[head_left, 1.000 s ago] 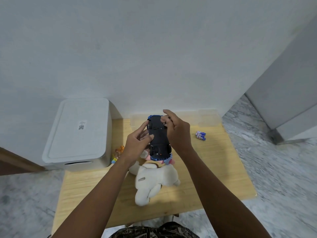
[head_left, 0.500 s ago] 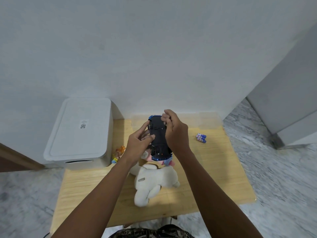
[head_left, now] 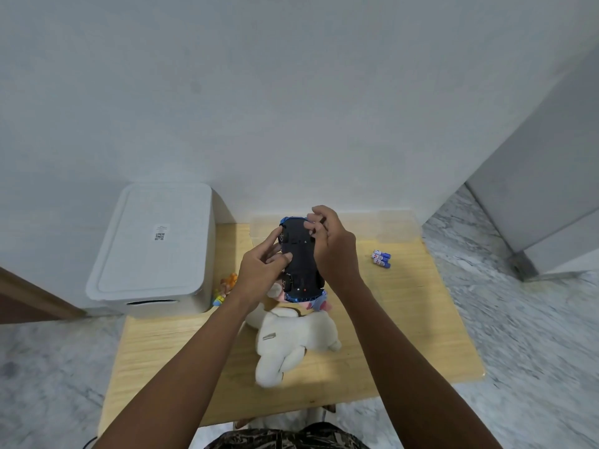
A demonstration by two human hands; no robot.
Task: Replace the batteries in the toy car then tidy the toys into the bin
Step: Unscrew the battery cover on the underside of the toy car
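Black plastic faces the camera in the head view: the toy car (head_left: 299, 259) is held underside up in the middle of the frame, above the bench (head_left: 405, 319), its blue body showing only at the edges. Left hand (head_left: 261, 275) grips the car's left side, fingers curled round it and thumb pressed on the underside. Right hand (head_left: 334, 246) grips the right side, its fingertips bent onto the upper part of the underside. Just below the car a white plush toy (head_left: 291, 341) lies on the wooden bench. Batteries (head_left: 381, 258) lie at the right of the bench, well apart from the hands. A small orange toy (head_left: 227, 283) sits beside the white lidded bin (head_left: 152, 251) at left. A clear container (head_left: 389, 228) stands at the bench's far edge.
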